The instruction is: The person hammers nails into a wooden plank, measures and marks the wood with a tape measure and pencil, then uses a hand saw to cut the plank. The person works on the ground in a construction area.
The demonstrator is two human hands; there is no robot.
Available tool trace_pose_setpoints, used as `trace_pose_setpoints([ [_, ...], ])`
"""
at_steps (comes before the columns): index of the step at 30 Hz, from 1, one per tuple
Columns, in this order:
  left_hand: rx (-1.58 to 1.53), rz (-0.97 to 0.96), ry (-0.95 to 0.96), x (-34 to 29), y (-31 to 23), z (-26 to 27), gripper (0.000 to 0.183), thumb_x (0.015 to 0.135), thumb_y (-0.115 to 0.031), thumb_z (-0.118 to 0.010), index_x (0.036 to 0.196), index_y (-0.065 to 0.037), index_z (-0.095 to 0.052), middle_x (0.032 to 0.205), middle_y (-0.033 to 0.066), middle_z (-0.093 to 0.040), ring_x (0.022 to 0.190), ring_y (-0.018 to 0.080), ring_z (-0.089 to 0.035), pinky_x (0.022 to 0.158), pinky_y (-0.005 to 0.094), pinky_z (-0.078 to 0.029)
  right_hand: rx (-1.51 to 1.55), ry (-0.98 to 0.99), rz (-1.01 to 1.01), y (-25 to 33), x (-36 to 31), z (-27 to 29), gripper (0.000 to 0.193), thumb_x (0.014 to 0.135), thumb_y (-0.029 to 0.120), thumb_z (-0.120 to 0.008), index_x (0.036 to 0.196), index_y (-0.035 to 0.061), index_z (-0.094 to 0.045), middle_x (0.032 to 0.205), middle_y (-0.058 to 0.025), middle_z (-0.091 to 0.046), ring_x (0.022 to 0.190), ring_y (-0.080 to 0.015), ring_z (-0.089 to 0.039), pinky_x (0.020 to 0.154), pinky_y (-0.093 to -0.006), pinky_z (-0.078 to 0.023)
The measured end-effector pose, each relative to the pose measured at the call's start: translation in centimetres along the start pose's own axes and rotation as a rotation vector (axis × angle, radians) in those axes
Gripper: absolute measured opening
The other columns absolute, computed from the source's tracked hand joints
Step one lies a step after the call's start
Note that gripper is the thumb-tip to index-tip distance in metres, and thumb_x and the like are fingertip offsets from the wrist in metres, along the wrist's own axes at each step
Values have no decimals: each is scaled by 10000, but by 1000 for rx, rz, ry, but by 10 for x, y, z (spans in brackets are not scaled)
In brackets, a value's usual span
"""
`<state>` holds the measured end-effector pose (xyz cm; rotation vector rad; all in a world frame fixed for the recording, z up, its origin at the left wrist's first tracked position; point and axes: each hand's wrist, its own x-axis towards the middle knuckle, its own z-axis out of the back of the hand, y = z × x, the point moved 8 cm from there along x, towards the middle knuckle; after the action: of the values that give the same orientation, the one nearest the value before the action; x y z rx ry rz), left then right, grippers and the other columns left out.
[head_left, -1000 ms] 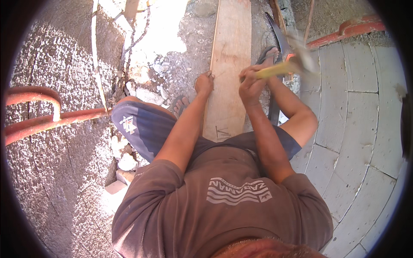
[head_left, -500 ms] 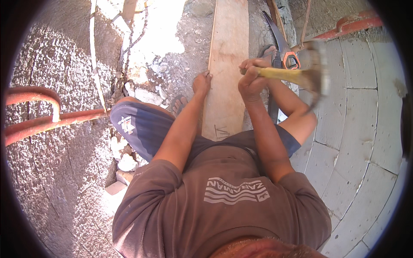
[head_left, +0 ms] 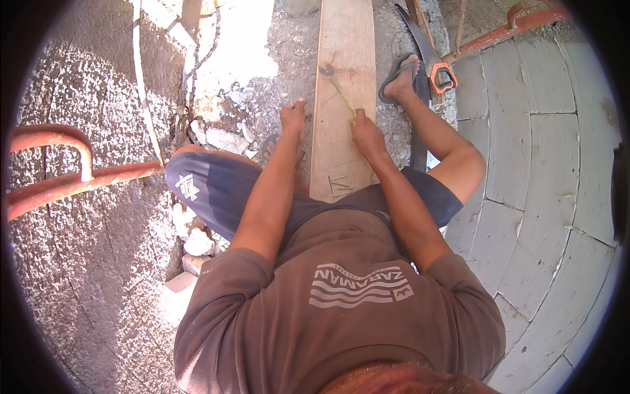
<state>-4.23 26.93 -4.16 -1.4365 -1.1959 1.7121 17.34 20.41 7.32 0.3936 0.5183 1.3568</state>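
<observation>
A long pale wooden plank (head_left: 344, 39) runs away from me over rough concrete. My right hand (head_left: 365, 134) is shut on a hammer's yellowish handle (head_left: 342, 95). The hammer's head (head_left: 326, 69) is down on the plank's face. My left hand (head_left: 293, 117) is closed on the plank's left edge, level with the right hand. My knees are bent on either side of the board, and my right foot in a flip-flop (head_left: 400, 73) stands just beyond its right edge.
A hand saw with an orange handle (head_left: 443, 77) lies right of the foot. Rust-red metal bars sit at the left (head_left: 79, 178) and top right (head_left: 518, 23). Loose rubble (head_left: 220, 134) lies left of the plank. Grey blocks (head_left: 545, 164) curve along the right.
The hammer was raised to the right of the plank; it has swung down and left, and its head now rests on the board. My left hand stayed on the plank's edge.
</observation>
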Motion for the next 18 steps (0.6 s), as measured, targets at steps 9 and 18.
trace_pose_setpoints([
  [9,348,-130,279,-31,-31,-1,255,886,-268,-697,879,-16,-733,698,41,-638,632,145,-568,615,322,-453,32,158,-51,-26,8,-26,339,979,324,-520,1146,29,-534,897,-324,-661,874,-521,-645,784,-580,-487],
  [18,981,-270,809,-110,7,-28,223,838,-323,-739,913,-112,-737,834,148,-709,826,313,-691,768,414,-516,-259,-46,142,-27,-21,-7,418,873,264,-668,1232,82,-555,1127,-170,-583,1077,-375,-594,852,-514,-500],
])
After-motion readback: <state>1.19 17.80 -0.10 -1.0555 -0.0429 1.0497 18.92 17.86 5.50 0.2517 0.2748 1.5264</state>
